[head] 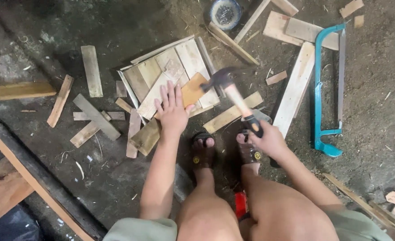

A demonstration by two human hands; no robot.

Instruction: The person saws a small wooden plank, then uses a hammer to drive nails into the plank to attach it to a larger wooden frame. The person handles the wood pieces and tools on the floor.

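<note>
I squat over a dirty floor. My left hand [172, 111] lies flat with fingers spread on a panel of wooden slats [161, 73], its thumb against a small orange-brown wood piece [193, 89]. My right hand [265, 137] grips the black handle of a claw hammer [233, 91]. The blurred hammer head hovers just right of the orange-brown piece, above the panel. My sandalled feet [226, 149] rest just below the panel.
A teal hacksaw [319, 96] lies at the right beside a long pale plank [295, 87]. A round tin of nails [224, 12] sits at the top. Loose wood offcuts [92, 71] lie scattered left and top right. Long boards [32, 174] run along the lower left.
</note>
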